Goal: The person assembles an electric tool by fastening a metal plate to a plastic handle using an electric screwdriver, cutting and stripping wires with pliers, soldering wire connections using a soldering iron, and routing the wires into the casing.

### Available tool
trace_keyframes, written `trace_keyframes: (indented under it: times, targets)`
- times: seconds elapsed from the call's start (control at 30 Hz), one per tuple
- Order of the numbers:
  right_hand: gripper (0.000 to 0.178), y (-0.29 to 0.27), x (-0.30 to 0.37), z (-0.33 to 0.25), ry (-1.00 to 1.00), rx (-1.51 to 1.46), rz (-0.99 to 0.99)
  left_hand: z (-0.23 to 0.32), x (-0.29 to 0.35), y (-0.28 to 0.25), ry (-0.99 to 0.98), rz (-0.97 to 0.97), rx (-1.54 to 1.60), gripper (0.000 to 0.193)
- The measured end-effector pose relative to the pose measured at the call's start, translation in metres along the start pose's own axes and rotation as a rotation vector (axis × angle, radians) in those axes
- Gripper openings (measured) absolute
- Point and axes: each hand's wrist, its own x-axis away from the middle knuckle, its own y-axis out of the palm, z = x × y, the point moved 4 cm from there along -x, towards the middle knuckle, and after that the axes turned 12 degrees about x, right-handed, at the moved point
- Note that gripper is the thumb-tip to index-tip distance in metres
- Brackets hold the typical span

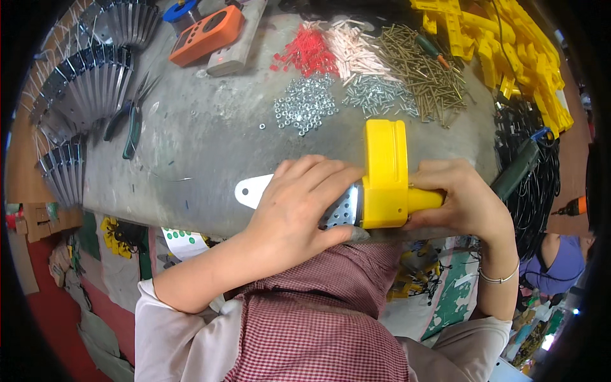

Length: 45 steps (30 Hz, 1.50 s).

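A tool with a yellow plastic housing (386, 172) lies across the near edge of the table, in front of my body. A perforated metal sleeve (344, 209) joins the housing on its left, and a flat white plate (250, 191) with a round hole sticks out beyond. My left hand (299, 200) is closed over the sleeve and plate, covering most of both, its fingertips against the housing. From the right, my right hand (468, 194) grips the yellow handle; some of its fingers are hidden behind it.
Across the table lie piles of nuts (305, 104), short screws (380, 95), long brass-coloured screws (423, 70), red pieces (310, 51) and whitish pieces (356, 48). Pliers (132, 127) and stacked metal plates (89, 92) are left; yellow housings (528, 57), black cables (541, 184) and a green-handled tool (519, 169) are right.
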Motion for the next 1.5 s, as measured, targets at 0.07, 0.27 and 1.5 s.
trace_keyframes:
  times: [0.07, 0.27, 1.5]
  targets:
    - [0.039, 0.0, -0.002, 0.001, -0.014, 0.092, 0.029, 0.0, 0.0, 0.001, 0.007, 0.008, 0.003, 0.071]
    - [0.039, 0.002, -0.005, 0.002, 0.009, 0.007, 0.005, 0.0, 0.002, 0.001, -0.001, 0.024, 0.028, 0.068]
    - [0.075, 0.014, 0.117, 0.076, 0.424, -1.039, 1.526, 0.022, -0.043, 0.019, 0.276, -0.395, -0.215, 0.107]
